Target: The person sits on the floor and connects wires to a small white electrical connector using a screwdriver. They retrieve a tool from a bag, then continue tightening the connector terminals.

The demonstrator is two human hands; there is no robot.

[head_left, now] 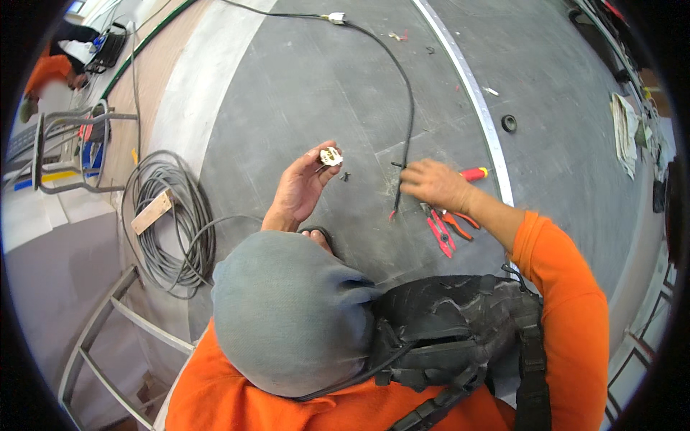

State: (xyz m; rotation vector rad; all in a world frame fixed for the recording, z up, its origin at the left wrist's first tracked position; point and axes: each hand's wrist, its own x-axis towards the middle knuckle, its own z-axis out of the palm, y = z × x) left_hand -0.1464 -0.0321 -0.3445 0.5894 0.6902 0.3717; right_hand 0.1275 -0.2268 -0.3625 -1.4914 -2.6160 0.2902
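My left hand point(300, 185) pinches a small white plug insert point(330, 156) with brass-coloured contacts between thumb and fingers. Well to its right, my right hand point(435, 183) is closed over the floor beside a black cable point(410, 118); the fingertips reach the cable close to its cut end. A short dark piece pokes out by those fingertips, and what they grip is hidden. Bare red wire shows at the cable's end point(392, 215). A few tiny dark parts point(346, 177) lie on the floor between my hands.
Red-handled pliers point(440, 233) and orange-and-black pliers point(460, 226) lie below my right hand; a red-and-yellow handle point(474, 174) is beside it. A white connector point(336, 18) sits on the cable. Coiled grey cable point(172, 223), a metal chair frame point(72, 147) and another person point(50, 72) are left.
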